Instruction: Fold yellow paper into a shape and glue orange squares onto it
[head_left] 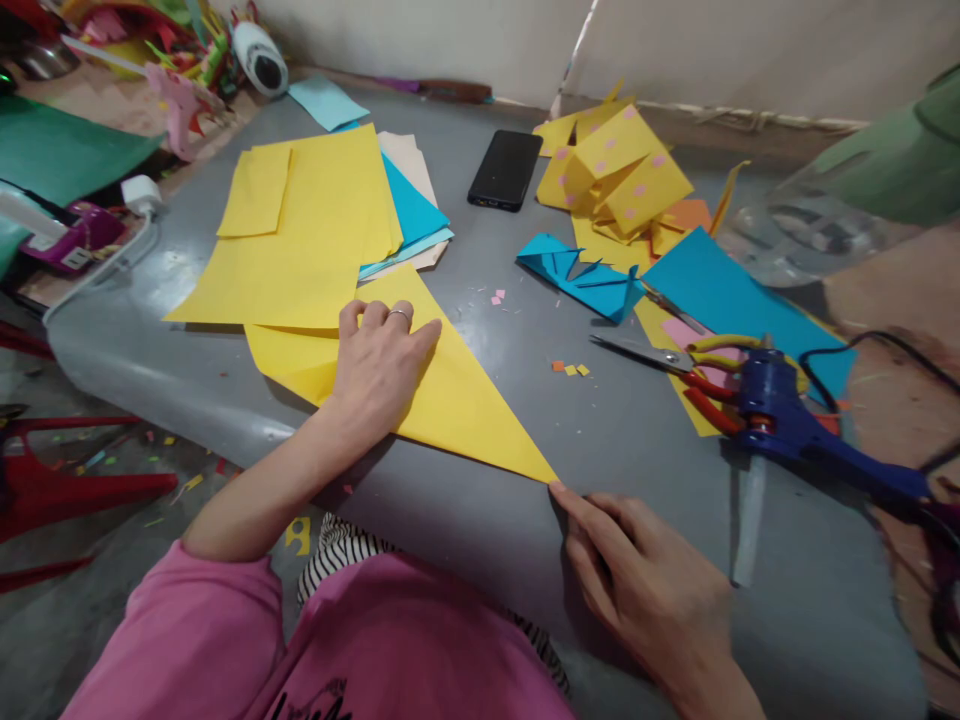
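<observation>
A yellow sheet of paper (465, 385) lies folded to a long point on the grey table. My left hand (382, 365), a ring on one finger, presses on it palm down, fingers bent and thumb out to the side. At the sheet's pointed right corner, the index fingertip of my right hand (645, 575) touches the paper while the other fingers curl in. Larger yellow sheets (300, 270) overlap its left part, with a small yellow piece (255, 192) on top. Beneath them, blue paper (411, 205) sticks out.
A black phone (506, 170) lies behind. To the right are a yellow spotted paper model (619, 170), a cut blue paper piece (577, 275), scissors (645, 352), red-and-yellow-handled pliers (712, 385) and a blue glue gun (787, 400). A clear container (787, 235) stands beyond; tiny paper scraps (571, 370) dot the table.
</observation>
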